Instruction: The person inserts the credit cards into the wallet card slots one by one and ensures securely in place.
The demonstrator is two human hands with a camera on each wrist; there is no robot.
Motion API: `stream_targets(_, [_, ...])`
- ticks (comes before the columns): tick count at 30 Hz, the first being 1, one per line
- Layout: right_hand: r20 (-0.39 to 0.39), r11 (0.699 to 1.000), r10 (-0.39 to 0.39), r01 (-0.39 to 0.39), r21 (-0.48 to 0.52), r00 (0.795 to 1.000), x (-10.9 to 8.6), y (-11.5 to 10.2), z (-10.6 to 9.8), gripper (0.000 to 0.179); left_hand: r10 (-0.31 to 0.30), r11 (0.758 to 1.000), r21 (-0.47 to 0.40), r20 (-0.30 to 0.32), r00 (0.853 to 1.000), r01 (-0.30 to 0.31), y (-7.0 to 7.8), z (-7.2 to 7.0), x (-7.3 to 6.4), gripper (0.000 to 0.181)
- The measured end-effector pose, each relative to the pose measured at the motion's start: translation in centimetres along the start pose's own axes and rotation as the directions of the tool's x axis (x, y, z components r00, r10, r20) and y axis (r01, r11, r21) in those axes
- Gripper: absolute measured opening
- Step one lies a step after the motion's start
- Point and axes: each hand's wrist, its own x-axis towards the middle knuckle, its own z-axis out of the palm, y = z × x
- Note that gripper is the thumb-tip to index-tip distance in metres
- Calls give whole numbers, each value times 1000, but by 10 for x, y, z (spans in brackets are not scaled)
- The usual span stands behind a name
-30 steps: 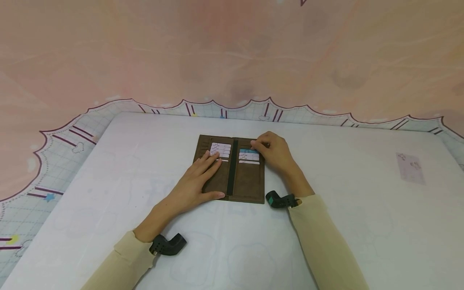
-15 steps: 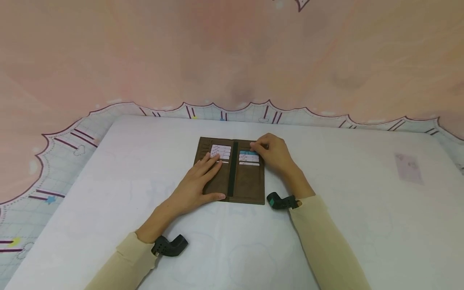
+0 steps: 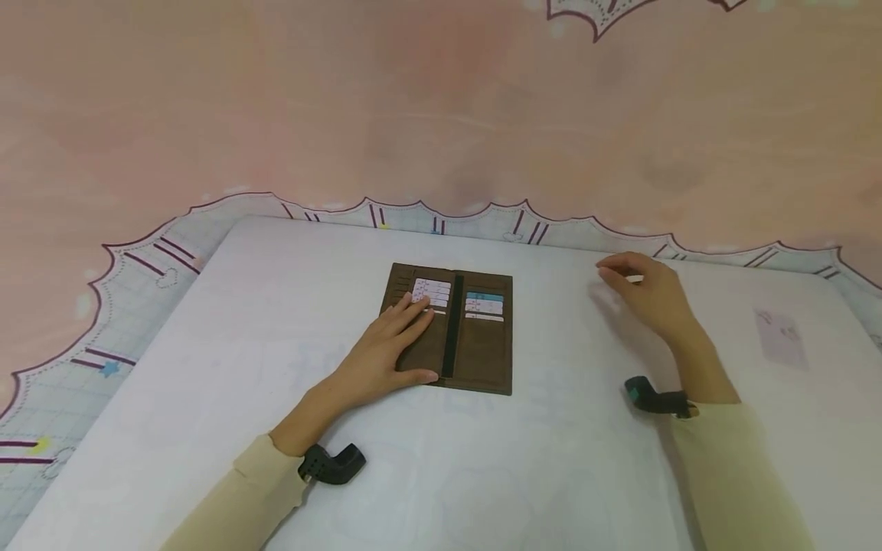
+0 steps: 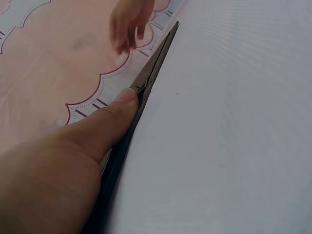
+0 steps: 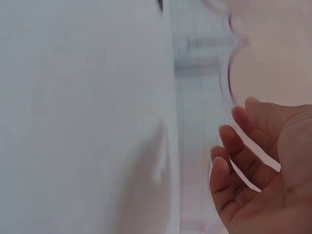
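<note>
A brown bifold wallet (image 3: 480, 356) lies spread flat on the white tabletop, a dark band running down its fold. White cards (image 3: 432, 289) sit in slots on its left half; a blue-edged card (image 3: 485, 296) tops the white cards (image 3: 484, 307) on the right half. My left hand (image 3: 379, 340) rests on the left half with fingers spread, hiding part of it. In the left wrist view the thumb (image 4: 117, 114) presses near the wallet's edge. My right hand (image 3: 644, 295) hovers over the table right of the wallet, fingers loosely bent and holding nothing.
The white tabletop (image 3: 551, 467) extends around the wallet. A pale pinkish rectangle (image 3: 782, 339) lies on it at the right. A patterned, scallop-edged pink cloth (image 3: 310, 115) covers the area beyond the table's far edge.
My right hand has left the right half of the wallet, where its fingers were at the top card, and moved off to the right. The left hand has stayed on the wallet.
</note>
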Motion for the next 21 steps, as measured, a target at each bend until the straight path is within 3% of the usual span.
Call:
stream_targets(7, [-64, 975, 195, -201, -97, 979, -32, 56, -53, 48, -9, 1000, -12, 4, 1000, 10, 1, 0, 0, 88])
stream_targets(10, [-68, 942, 307, -313, -119, 949, -45, 77, -72, 57, -1, 1000, -4, 4, 1000, 1, 3, 2, 2, 88])
stream_targets(16, [-94, 855, 501, -509, -97, 860, -71, 112, -102, 69, 8, 1000, 1, 0, 1000, -8, 3, 3, 2, 88])
stream_targets(19, [-140, 837, 536, -546, -39, 832, -81, 132, -112, 66, -5, 1000, 0, -3, 1000, 5, 2, 2, 2, 88])
stream_targets(21, [-184, 841, 527, -541, -31, 830, -89, 147, -116, 62, -14, 1000, -7, -2, 1000, 14, 1, 1, 2, 87])
